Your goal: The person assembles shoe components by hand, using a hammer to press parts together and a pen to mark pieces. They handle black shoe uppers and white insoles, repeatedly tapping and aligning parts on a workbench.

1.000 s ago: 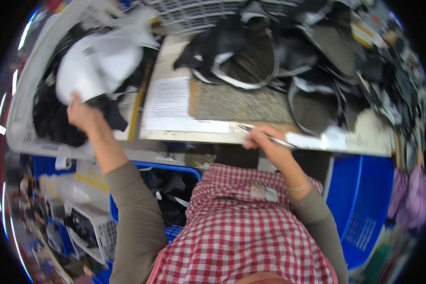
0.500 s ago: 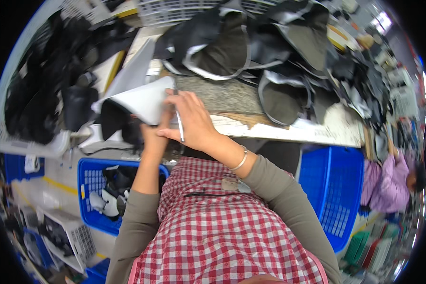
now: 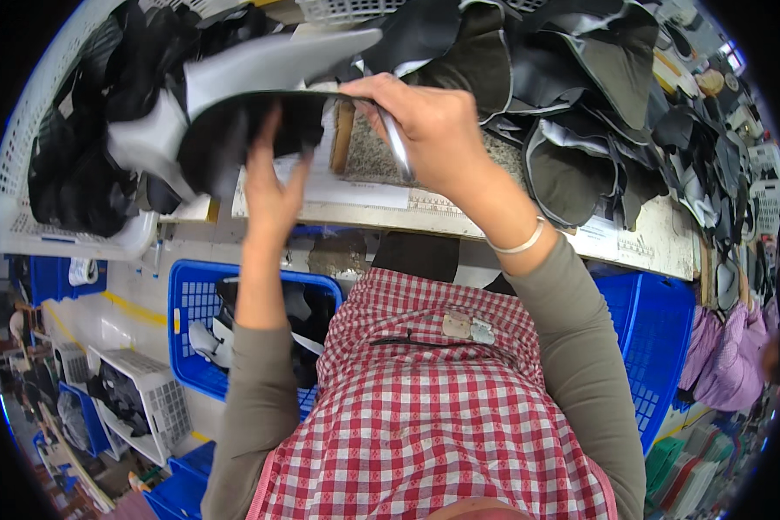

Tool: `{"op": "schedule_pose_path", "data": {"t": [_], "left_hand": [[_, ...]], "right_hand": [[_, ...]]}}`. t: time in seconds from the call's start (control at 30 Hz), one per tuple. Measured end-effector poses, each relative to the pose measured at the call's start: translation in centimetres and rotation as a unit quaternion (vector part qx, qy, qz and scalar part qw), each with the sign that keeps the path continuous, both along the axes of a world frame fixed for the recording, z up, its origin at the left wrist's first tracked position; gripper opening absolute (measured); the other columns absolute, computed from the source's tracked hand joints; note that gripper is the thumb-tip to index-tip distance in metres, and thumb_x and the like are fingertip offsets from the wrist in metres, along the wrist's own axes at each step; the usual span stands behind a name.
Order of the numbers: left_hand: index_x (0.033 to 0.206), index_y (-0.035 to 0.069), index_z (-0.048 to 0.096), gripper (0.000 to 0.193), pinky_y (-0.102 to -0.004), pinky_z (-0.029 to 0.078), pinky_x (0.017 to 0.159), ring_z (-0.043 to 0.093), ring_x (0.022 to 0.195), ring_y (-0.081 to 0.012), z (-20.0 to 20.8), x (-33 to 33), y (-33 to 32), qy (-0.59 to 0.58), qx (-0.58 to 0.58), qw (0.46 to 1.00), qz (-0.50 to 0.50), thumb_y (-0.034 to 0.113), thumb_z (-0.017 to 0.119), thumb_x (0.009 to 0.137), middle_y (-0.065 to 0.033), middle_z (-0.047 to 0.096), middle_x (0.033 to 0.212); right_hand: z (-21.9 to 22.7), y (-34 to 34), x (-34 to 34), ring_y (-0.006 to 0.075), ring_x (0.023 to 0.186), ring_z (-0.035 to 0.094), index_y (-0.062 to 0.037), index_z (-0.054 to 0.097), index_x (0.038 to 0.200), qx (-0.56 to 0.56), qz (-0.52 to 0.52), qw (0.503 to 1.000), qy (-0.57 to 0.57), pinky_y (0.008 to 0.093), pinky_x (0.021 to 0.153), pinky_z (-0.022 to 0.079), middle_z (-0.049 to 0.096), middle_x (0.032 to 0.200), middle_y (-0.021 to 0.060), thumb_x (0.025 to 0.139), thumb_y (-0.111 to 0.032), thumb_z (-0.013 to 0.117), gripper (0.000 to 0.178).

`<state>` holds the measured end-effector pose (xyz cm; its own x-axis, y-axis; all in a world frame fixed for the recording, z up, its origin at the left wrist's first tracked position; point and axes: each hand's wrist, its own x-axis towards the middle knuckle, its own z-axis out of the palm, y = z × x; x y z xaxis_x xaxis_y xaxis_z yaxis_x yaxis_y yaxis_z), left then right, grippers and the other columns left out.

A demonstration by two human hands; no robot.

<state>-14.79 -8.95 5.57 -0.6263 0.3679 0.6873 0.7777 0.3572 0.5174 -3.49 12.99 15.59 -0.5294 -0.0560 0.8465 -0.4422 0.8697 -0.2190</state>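
So you've got the piece (image 3: pixel 221 143) up in the air over the left part of the table (image 3: pixel 446 224), dark side facing you, with white showing above it and off to its left. It's tilted and a bit blurry, so I can't make out the finer details. Your left hand (image 3: pixel 273 186) is under it with thumb and fingers spread apart, fingers up against the dark side; looks open to me rather than clenched. Your right hand (image 3: pixel 433 121) is closed around a silver pen (image 3: pixel 396 143) that slants down through the grip, and its fingertips are at the piece's right end.

Below your hands there's a paper (image 3: pixel 368 192) on the table, and a speckled grey board (image 3: pixel 504 160) sits just right of it. Further right, a pile of dark pieces (image 3: pixel 572 165) with pale edges overlaps that board. To your left is a white bin (image 3: pixel 69 238) loaded with black pieces (image 3: pixel 74 165). Lower down, a blue basket (image 3: pixel 264 269) with black and white bits sits by your left forearm, and another blue bin (image 3: pixel 659 347) is beyond your right sleeve.
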Motion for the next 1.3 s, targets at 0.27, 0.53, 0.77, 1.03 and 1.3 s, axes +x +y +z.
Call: {"op": "schedule_pose_path", "data": {"t": [0.27, 0.53, 0.77, 1.03, 1.3], "left_hand": [[0.112, 0.003, 0.069, 0.022, -0.0438, 0.054, 0.084, 0.068, 0.097, -0.0357, 5.7, -6.4, 5.6, 0.124, -0.194, 0.961, -0.154, 0.01, 0.069, 0.091, -0.0169, 0.073, 0.106], [0.108, 0.0, 0.075, 0.023, -0.0375, 0.057, 0.087, 0.071, 0.098, -0.0337, 0.1, 7.4, 5.9, -0.062, -0.043, 0.969, -0.237, -0.003, 0.073, 0.086, -0.0157, 0.074, 0.104], [0.123, 0.005, 0.068, 0.051, -0.0401, 0.053, 0.091, 0.064, 0.105, -0.0341, -3.0, 4.2, 12.0, -0.022, -0.135, 0.979, -0.151, 0.019, 0.086, 0.077, -0.0111, 0.064, 0.114], [0.107, 0.007, 0.075, 0.021, -0.0336, 0.054, 0.077, 0.069, 0.087, -0.0246, -3.9, 2.5, 13.0, -0.112, -0.096, 0.981, -0.13, 0.01, 0.078, 0.086, -0.0057, 0.068, 0.097], [0.105, 0.008, 0.078, 0.018, -0.0348, 0.055, 0.08, 0.071, 0.092, -0.0264, -4.3, 2.9, 13.4, -0.109, -0.078, 0.986, -0.099, 0.015, 0.078, 0.088, -0.0056, 0.071, 0.102]], "right_hand": [[0.3, 1.0, 1.9, 0.0177, 0.07, 0.072, -0.0142, 0.075, 0.101, 0.19, -0.124, 0.973, 0.042, 0.0297, 0.056, 0.057, 0.075, 0.086, 0.0047, 0.079, -0.008, 0.07, 0.023], [-14.0, 5.2, 5.2, 0.0208, 0.076, 0.072, -0.0157, 0.073, 0.099, 0.177, -0.106, 0.967, -0.148, 0.0331, 0.062, 0.058, 0.07, 0.083, 0.0036, 0.078, -0.017, 0.069, 0.021], [-12.3, 8.0, 7.2, 0.0247, 0.078, 0.072, -0.0083, 0.078, 0.109, -0.106, 0.026, 0.982, -0.153, 0.0365, 0.072, 0.058, 0.073, 0.084, 0.0115, 0.103, -0.028, 0.061, 0.027], [-12.1, 8.4, 4.9, 0.0027, 0.069, 0.047, -0.0032, 0.068, 0.098, -0.442, 0.065, 0.854, -0.267, 0.0225, 0.064, 0.041, 0.056, 0.073, -0.0065, 0.097, -0.016, 0.073, 0.014], [-14.8, 8.8, 4.4, 0.0038, 0.066, 0.047, -0.0053, 0.057, 0.081, -0.397, 0.021, 0.892, -0.215, 0.0243, 0.058, 0.04, 0.057, 0.07, -0.0038, 0.094, -0.018, 0.078, 0.027]]}}
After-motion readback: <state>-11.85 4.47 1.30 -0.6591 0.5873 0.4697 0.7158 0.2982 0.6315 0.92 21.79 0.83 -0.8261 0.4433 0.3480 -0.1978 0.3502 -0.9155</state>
